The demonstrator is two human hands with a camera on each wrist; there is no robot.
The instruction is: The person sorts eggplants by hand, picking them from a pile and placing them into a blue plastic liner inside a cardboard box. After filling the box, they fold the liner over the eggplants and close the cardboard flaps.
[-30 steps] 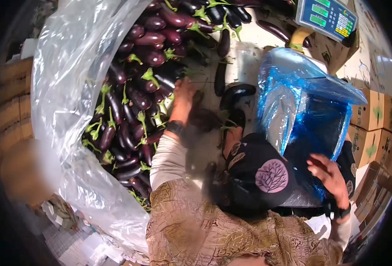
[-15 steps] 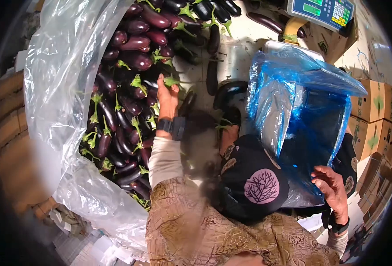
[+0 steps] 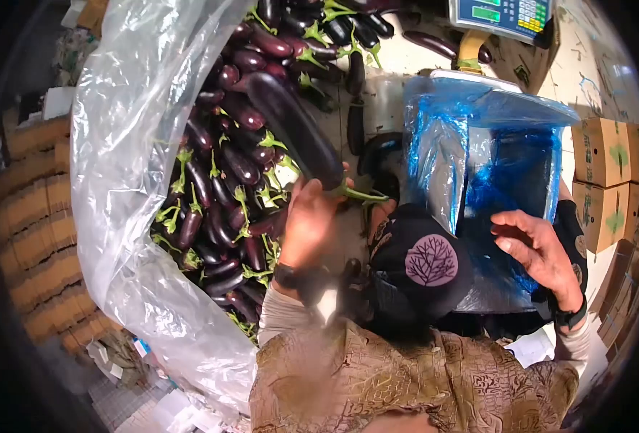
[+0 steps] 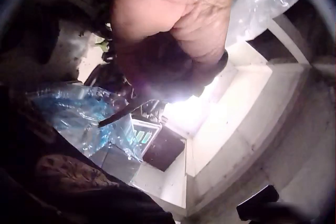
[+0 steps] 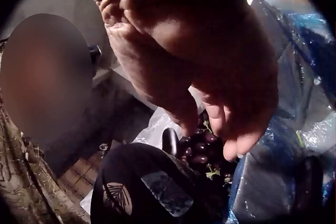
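Note:
My left hand (image 3: 309, 220) grips a long dark eggplant (image 3: 290, 126) near its stem end, lifted over the heap of eggplants (image 3: 241, 167). Its green stem points right, toward the blue plastic bag. The left wrist view shows the fingers of my left hand (image 4: 173, 11) wrapped round the eggplant, with the stem (image 4: 121, 113) sticking out. My right hand (image 3: 540, 252) hovers at the near right side of the blue plastic bag (image 3: 435, 155), fingers loosely bent. Nothing lies between thumb and fingers in the right wrist view, where the hand (image 5: 205, 77) hangs close beside the bag.
Clear plastic sheeting (image 3: 117, 180) borders the heap on the left. A scale display (image 3: 503, 16) stands beyond the bag. Cardboard boxes (image 3: 600, 162) are stacked at right, more cartons (image 3: 38, 224) at left. A knee in dark patterned cloth (image 3: 433, 260) sits between heap and bag.
My left hand has gone from reaching into the heap to holding an eggplant, drawn back toward my body. The right hand stays by the bag, its fingers slightly shifted.

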